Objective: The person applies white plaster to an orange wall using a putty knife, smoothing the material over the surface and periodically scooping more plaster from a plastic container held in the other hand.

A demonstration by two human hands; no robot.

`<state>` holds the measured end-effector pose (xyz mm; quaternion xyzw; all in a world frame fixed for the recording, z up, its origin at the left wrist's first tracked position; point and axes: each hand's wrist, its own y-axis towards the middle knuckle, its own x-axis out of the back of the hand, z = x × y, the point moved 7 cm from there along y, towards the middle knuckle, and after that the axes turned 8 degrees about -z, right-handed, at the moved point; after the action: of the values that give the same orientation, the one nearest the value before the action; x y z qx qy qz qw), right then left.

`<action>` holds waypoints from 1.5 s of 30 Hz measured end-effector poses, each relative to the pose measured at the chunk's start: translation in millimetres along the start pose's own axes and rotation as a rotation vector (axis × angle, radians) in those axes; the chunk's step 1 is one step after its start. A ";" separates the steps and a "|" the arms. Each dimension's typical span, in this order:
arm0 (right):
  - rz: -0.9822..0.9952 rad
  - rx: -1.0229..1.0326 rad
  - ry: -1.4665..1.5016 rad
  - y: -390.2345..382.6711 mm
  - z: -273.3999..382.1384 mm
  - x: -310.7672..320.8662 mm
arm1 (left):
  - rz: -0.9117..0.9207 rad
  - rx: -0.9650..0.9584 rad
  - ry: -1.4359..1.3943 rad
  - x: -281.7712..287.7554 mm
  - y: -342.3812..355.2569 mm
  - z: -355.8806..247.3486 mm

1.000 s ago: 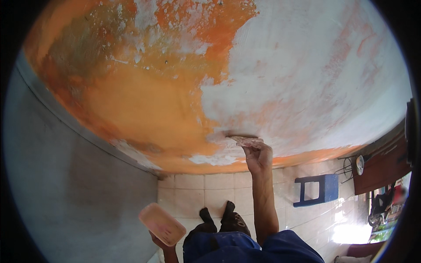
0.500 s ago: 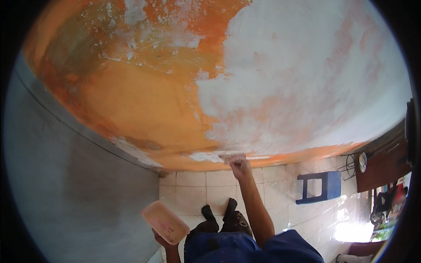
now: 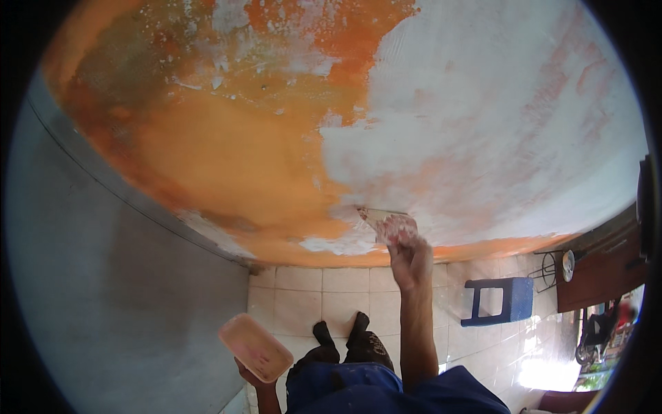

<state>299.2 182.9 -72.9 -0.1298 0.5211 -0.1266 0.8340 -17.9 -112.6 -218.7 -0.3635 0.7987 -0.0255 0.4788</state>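
My right hand (image 3: 412, 261) is closed round a putty knife (image 3: 378, 219), its thin wide edge lying against the lower wall. White smears coat the fingers and the tool. The wall (image 3: 214, 159) ahead is bare orange on the left, with flaked, stained patches higher up. White filler (image 3: 469, 117) covers its right part, orange showing through in places. Low on the wall, a white patch of filler (image 3: 338, 245) sits below the blade. At the lower left my left hand (image 3: 249, 375) grips a shallow, pinkish rectangular plastic tub (image 3: 255, 348) from beneath; its inside is smeared.
A smooth grey wall (image 3: 158, 297) meets the orange one at a corner on the left. On the tiled floor (image 3: 300, 303), a blue plastic stool (image 3: 517, 301) lies to my right. Beyond it are a black wire stand (image 3: 548, 269) and a motorbike (image 3: 587, 345) by the bright doorway.
My right hand has moved up and slightly right along the wall, and the putty knife's blade now shows clearly. My left hand keeps the tub in nearly the same place.
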 end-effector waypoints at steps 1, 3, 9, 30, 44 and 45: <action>-0.095 0.012 -0.035 -13.7 -6.1 5.5 | -0.003 -0.022 0.053 -2.2 0.2 -0.2; -0.203 -0.022 -0.118 -28.0 -24.0 33.6 | -0.013 -0.130 0.273 -6.1 -2.9 -4.7; 0.050 -0.054 0.026 78.9 -82.4 181.9 | -0.064 -0.236 0.660 -27.8 1.3 4.2; -0.219 -0.110 -0.151 -14.8 -50.2 97.3 | -0.363 -0.144 0.289 -22.0 -17.2 -8.0; -0.159 0.018 -0.087 13.0 -33.0 19.1 | -0.108 -0.421 0.839 -14.3 -8.9 -17.3; -0.162 0.016 -0.084 -1.0 -26.0 9.3 | -0.066 -0.428 0.907 -12.3 -8.3 -16.3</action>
<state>279.7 176.5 -91.3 -0.1698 0.4724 -0.1921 0.8433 -22.7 -116.2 -197.5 -0.4311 0.9018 -0.0318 -0.0030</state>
